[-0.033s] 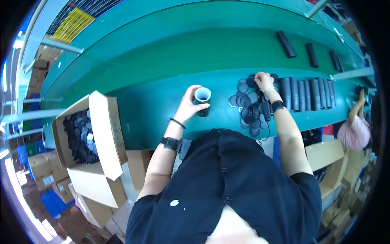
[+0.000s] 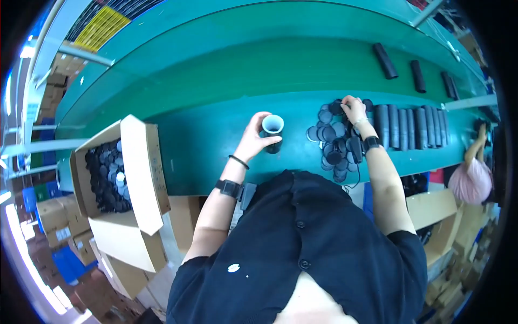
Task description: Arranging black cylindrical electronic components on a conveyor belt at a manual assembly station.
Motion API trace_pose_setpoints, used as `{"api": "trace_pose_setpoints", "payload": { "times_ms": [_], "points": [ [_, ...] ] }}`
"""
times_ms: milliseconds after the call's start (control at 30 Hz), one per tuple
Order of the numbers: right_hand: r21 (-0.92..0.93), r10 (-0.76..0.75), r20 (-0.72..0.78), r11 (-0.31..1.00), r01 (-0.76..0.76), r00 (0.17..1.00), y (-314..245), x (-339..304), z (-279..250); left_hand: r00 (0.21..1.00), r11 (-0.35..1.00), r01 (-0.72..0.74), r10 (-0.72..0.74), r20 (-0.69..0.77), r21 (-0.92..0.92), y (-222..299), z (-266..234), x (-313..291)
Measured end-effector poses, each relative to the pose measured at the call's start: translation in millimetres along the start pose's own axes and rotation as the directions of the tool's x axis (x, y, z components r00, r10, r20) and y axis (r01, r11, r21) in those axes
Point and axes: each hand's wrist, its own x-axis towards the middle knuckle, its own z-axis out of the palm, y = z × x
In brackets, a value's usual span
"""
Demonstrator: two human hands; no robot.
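Observation:
My left hand [image 2: 253, 139] is closed around a black cylindrical tube [image 2: 274, 144]. The tube stands upright on the green work surface, its open top towards me and its inside pale. Off to the right, my right hand [image 2: 354, 109] has its fingers pinched at the top edge of a pile of round black discs [image 2: 339, 129], gripping a dark disc [image 2: 335, 107]. The fingertips partly cover that disc. Some discs in the pile overlap, and a few show greyer faces.
Right of the pile lies a row of several black tubes [image 2: 406, 128]. More tubes [image 2: 384, 61] rest on the green belt [image 2: 226, 70] beyond. An open cardboard box [image 2: 141, 173] of black discs stands at the left. Another person [image 2: 469, 181] is at the far right.

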Motion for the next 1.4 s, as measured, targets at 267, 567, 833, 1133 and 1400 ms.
{"api": "trace_pose_setpoints", "payload": {
  "times_ms": [267, 567, 833, 1133, 1400],
  "points": [
    [0.674, -0.055, 0.101, 0.738, -0.028, 0.993, -53, -30, -2, 0.999, 0.980, 0.011, -0.017, -0.028, -0.198, -13, -8, -17],
    [0.312, -0.560, 0.571, 0.824, 0.472, 0.600, -221, -65, -58, 0.926, 0.738, -0.317, 0.377, 0.026, 0.596, 2, -6, -34],
    [0.196, -0.494, 0.657, 0.841, 0.504, 0.570, -239, -70, -55, 0.948, 0.688, -0.273, 0.311, 0.067, 0.672, 11, -9, -47],
    [0.378, -0.552, 0.609, 0.833, 0.404, 0.570, -229, -70, -44, 0.940, 0.715, -0.283, 0.340, 0.035, 0.639, 7, -8, -41],
    [0.503, -0.530, 0.614, 0.834, 0.227, 0.585, -231, -69, -47, 0.928, 0.677, -0.306, 0.370, 0.049, 0.670, 4, -12, -38]
  ]
}}
